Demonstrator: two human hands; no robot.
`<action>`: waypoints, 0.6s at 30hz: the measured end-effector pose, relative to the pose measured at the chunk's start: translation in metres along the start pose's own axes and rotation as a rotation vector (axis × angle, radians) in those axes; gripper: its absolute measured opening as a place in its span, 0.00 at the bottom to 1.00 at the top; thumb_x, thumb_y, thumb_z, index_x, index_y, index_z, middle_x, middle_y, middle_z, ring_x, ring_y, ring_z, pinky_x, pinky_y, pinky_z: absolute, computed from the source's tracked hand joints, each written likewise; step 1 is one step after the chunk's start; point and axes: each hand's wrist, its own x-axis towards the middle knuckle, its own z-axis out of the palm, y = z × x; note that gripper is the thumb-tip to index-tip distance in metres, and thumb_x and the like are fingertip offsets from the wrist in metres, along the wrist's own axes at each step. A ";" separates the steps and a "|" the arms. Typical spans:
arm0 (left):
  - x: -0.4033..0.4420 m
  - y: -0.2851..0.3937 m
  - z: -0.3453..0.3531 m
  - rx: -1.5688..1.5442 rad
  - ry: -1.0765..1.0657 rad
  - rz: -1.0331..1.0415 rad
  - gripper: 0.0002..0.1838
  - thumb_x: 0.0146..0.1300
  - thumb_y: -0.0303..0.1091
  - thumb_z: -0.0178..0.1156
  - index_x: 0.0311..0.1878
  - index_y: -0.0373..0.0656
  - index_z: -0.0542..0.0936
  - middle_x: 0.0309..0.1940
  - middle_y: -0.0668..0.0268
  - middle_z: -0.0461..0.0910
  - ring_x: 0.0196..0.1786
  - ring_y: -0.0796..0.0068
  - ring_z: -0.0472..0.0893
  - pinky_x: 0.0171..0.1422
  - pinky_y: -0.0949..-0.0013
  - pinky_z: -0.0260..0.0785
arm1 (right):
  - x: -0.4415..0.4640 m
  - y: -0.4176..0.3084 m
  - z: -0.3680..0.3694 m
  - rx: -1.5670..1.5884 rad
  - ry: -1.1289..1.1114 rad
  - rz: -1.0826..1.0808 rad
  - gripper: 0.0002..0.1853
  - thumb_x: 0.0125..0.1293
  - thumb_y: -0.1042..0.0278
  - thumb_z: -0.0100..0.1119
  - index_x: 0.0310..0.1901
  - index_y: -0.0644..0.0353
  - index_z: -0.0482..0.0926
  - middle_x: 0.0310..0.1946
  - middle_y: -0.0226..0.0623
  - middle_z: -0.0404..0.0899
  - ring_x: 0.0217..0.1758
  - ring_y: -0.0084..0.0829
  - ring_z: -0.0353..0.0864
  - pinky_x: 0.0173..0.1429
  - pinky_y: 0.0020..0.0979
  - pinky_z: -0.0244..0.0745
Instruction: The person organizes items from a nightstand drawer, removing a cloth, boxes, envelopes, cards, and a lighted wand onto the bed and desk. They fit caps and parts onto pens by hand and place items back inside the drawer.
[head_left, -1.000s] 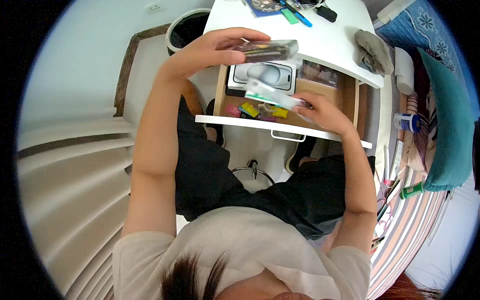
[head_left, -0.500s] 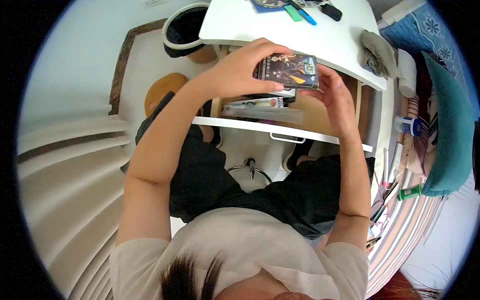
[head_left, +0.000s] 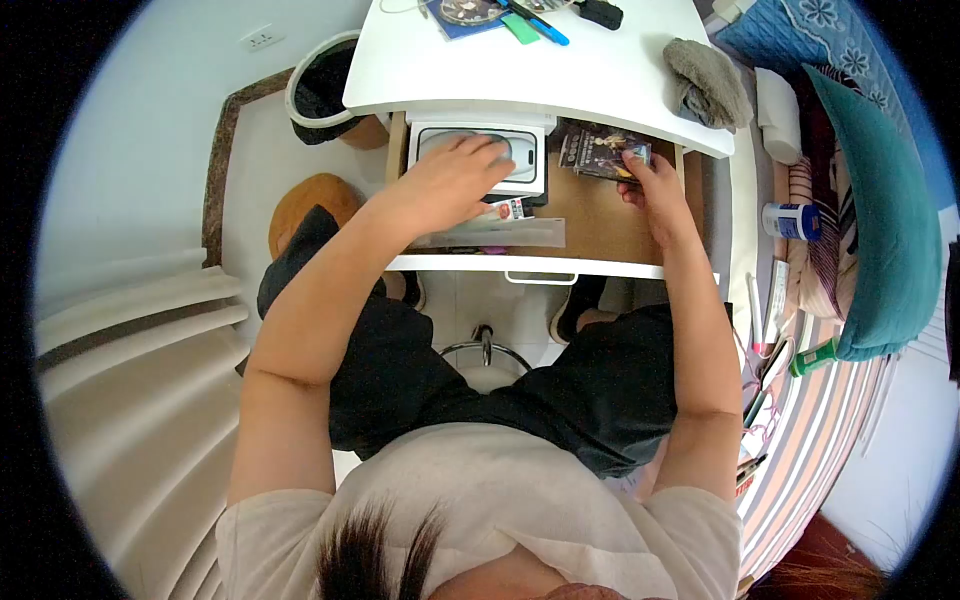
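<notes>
In the pulled-out drawer (head_left: 610, 225), my right hand (head_left: 655, 190) grips the right end of a dark, printed pack (head_left: 605, 152) between thumb and fingers. My left hand (head_left: 455, 180) lies with fingers extended over a white phone box (head_left: 527, 165) at the drawer's left. Nothing shows in its grasp. Just below that hand are a small white packet with red print (head_left: 512, 209) and a long translucent strip (head_left: 520, 234), lying along the drawer front.
Above the drawer, the white desk top (head_left: 540, 75) carries a grey cloth (head_left: 705, 82), a blue pen (head_left: 540, 24) and a green piece (head_left: 519, 28). A bin (head_left: 320, 90) stands at left, beside a brown round seat (head_left: 312, 205). A teal pillow (head_left: 885, 230) lies at right.
The dark pack has gone down from above the drawer into its right side, held by my right hand. My left hand has let go of it and moved left over the phone box.
</notes>
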 end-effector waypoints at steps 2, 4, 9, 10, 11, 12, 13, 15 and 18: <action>-0.004 -0.001 0.002 0.023 -0.041 -0.029 0.34 0.52 0.36 0.66 0.63 0.43 0.66 0.65 0.57 0.63 0.69 0.57 0.60 0.73 0.57 0.54 | 0.009 0.001 0.001 0.006 -0.009 -0.031 0.20 0.66 0.58 0.58 0.49 0.66 0.70 0.37 0.36 0.75 0.29 0.22 0.75 0.31 0.22 0.72; -0.004 0.006 -0.001 0.009 -0.055 -0.071 0.34 0.53 0.35 0.65 0.63 0.43 0.66 0.66 0.57 0.63 0.70 0.57 0.60 0.73 0.57 0.54 | 0.027 0.002 0.001 -0.022 -0.001 -0.016 0.17 0.66 0.63 0.57 0.49 0.68 0.70 0.38 0.39 0.77 0.27 0.26 0.77 0.30 0.25 0.76; -0.007 -0.001 -0.001 -0.031 -0.076 -0.055 0.32 0.54 0.32 0.63 0.63 0.42 0.65 0.68 0.57 0.60 0.71 0.56 0.58 0.72 0.56 0.55 | 0.051 -0.007 0.003 0.170 -0.038 -0.025 0.12 0.69 0.72 0.51 0.52 0.66 0.70 0.41 0.39 0.77 0.34 0.31 0.78 0.39 0.30 0.79; -0.007 0.000 -0.001 -0.027 -0.074 -0.061 0.32 0.54 0.32 0.64 0.63 0.42 0.65 0.68 0.57 0.60 0.71 0.56 0.58 0.72 0.56 0.55 | 0.059 0.001 0.003 0.227 -0.026 -0.065 0.14 0.69 0.73 0.51 0.53 0.66 0.69 0.42 0.39 0.76 0.36 0.32 0.79 0.42 0.31 0.80; -0.007 0.002 -0.002 -0.025 -0.072 -0.066 0.33 0.53 0.32 0.64 0.63 0.42 0.65 0.68 0.56 0.61 0.71 0.56 0.57 0.73 0.56 0.55 | 0.065 0.008 0.002 0.283 -0.011 -0.104 0.15 0.68 0.73 0.51 0.55 0.65 0.68 0.43 0.39 0.75 0.39 0.34 0.79 0.44 0.32 0.80; -0.006 0.001 -0.001 -0.024 -0.075 -0.060 0.33 0.53 0.31 0.64 0.63 0.42 0.66 0.67 0.56 0.61 0.72 0.56 0.57 0.73 0.57 0.55 | 0.074 0.019 -0.002 0.002 0.040 -0.164 0.16 0.67 0.71 0.53 0.54 0.66 0.70 0.42 0.43 0.76 0.39 0.37 0.80 0.44 0.33 0.79; -0.007 0.001 -0.001 -0.030 -0.078 -0.061 0.33 0.53 0.30 0.64 0.63 0.41 0.66 0.67 0.56 0.61 0.72 0.56 0.57 0.73 0.57 0.55 | 0.083 0.032 -0.009 -0.282 0.090 -0.223 0.17 0.66 0.68 0.55 0.53 0.68 0.71 0.41 0.47 0.77 0.39 0.40 0.80 0.45 0.35 0.78; -0.007 -0.001 -0.001 -0.044 -0.077 -0.063 0.33 0.53 0.30 0.64 0.63 0.41 0.66 0.67 0.56 0.61 0.72 0.56 0.57 0.73 0.57 0.55 | 0.093 0.044 -0.019 -0.858 0.196 -0.339 0.20 0.63 0.64 0.60 0.51 0.71 0.73 0.39 0.56 0.79 0.39 0.45 0.81 0.46 0.37 0.77; -0.006 -0.007 -0.006 -0.106 -0.060 -0.043 0.28 0.54 0.32 0.63 0.60 0.40 0.69 0.61 0.55 0.68 0.67 0.56 0.65 0.69 0.58 0.59 | 0.035 0.006 0.007 -1.313 0.027 -0.475 0.18 0.60 0.54 0.60 0.41 0.63 0.80 0.34 0.51 0.81 0.39 0.51 0.81 0.45 0.45 0.76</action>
